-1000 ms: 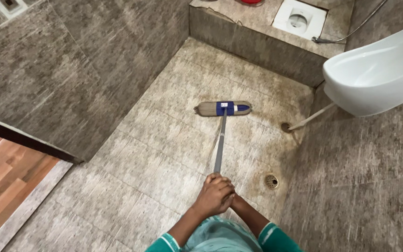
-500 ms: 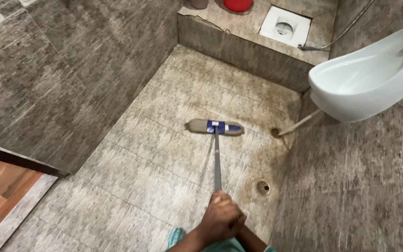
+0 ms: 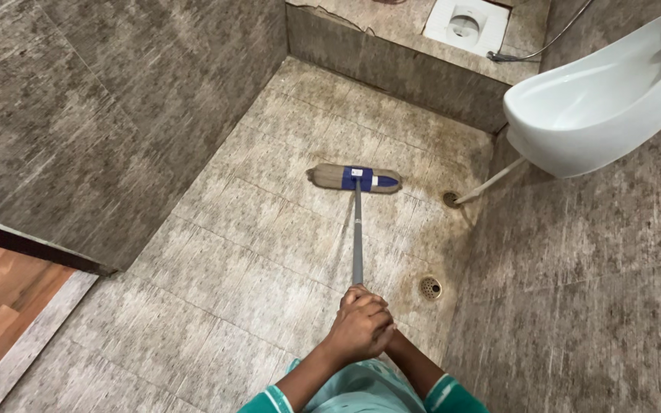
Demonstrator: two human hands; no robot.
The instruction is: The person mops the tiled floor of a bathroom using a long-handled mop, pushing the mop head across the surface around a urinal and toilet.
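Left hand (image 3: 361, 325), fingers curled and pressed together around the near end of the grey mop handle (image 3: 357, 237), lies uppermost in the grip. Right hand (image 3: 386, 339) is tucked beneath and behind it; only its wrist and a sliver of its knuckles show, closed against the same handle end. Both forearms enter from the bottom edge of the view in teal sleeves with pale cuffs.

Mop handle: a thin grey pole running almost straight away from the hands across the tiled floor (image 3: 254, 260). Mop head (image 3: 354, 178): a flat, oblong, brownish pad with a blue clamp at its middle, lying flat on the floor crosswise to the handle, near the middle of the floor's width and nearer its far edge than its near one.

Surroundings: a round metal floor drain (image 3: 430, 287) is set near the floor's right edge, just right of the handle. A second, smaller drain opening (image 3: 450, 199) lies close to the right end of the mop head, with a white pipe (image 3: 491, 182) slanting up from it to a white wall-hung basin (image 3: 602, 99). A raised tiled step (image 3: 392, 69) bounds the far edge of the floor and carries a white squat pan (image 3: 467, 23). Wooden flooring (image 3: 1, 298) shows beyond the left wall.
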